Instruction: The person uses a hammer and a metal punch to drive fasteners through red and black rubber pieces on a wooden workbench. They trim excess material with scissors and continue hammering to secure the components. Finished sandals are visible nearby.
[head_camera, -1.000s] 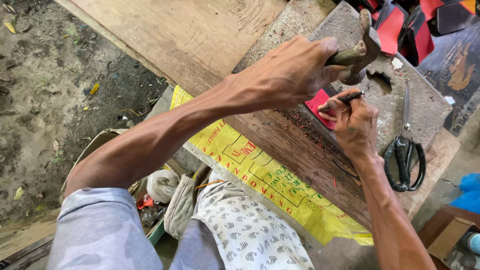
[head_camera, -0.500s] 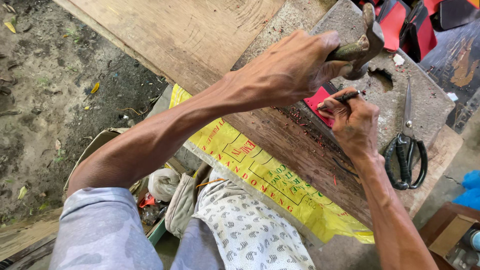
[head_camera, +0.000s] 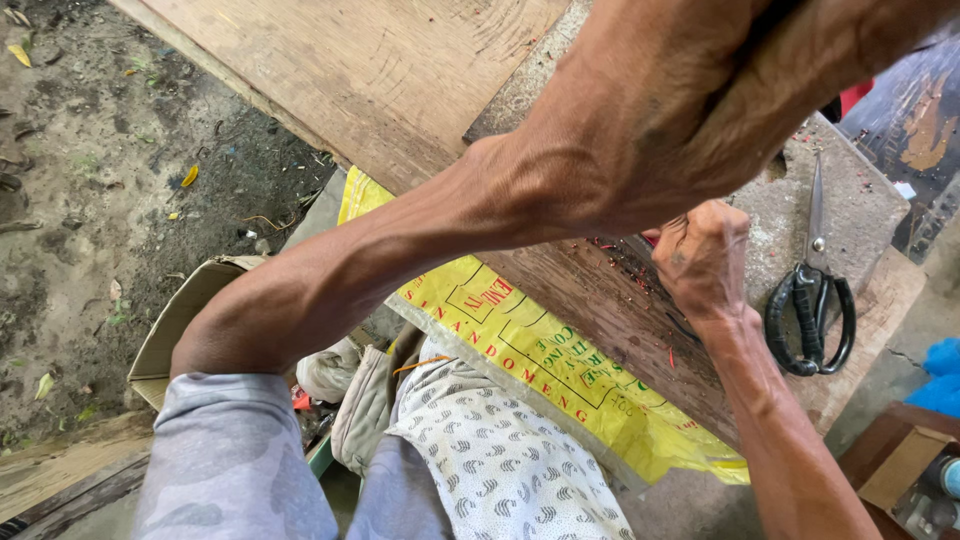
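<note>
The right hand (head_camera: 703, 255) is sitting right of centre in the frame, curled into a fist with its knuckles turned down toward the dark wooden surface (head_camera: 600, 320). Something small seems to be pinched inside the fist, but the fingers are hiding it and what it is cannot be told. The left hand (head_camera: 760, 90) is raised high into the upper right of the frame, very close to the camera; only the wrist and the back of the hand are showing, so whether its fingers are apart or closed around anything cannot be told. The left forearm is stretching diagonally from the lower left to the upper right, crossing over the surface and covering much of it.

Tiny red flecks are lying scattered on the wood just beside the right fist. To the right of that fist, a pair of black-handled scissors (head_camera: 812, 300) is lying on a grey stone slab (head_camera: 860, 200), blades pointing toward the top of the frame. A yellow printed sack (head_camera: 520, 350) is hanging over the near edge of the surface, below the right hand. A pale plank (head_camera: 370, 70) is filling the upper middle of the frame, and bare ground (head_camera: 90, 180) is showing at the left. Patterned trousers (head_camera: 500, 470) are showing at the bottom centre.
</note>
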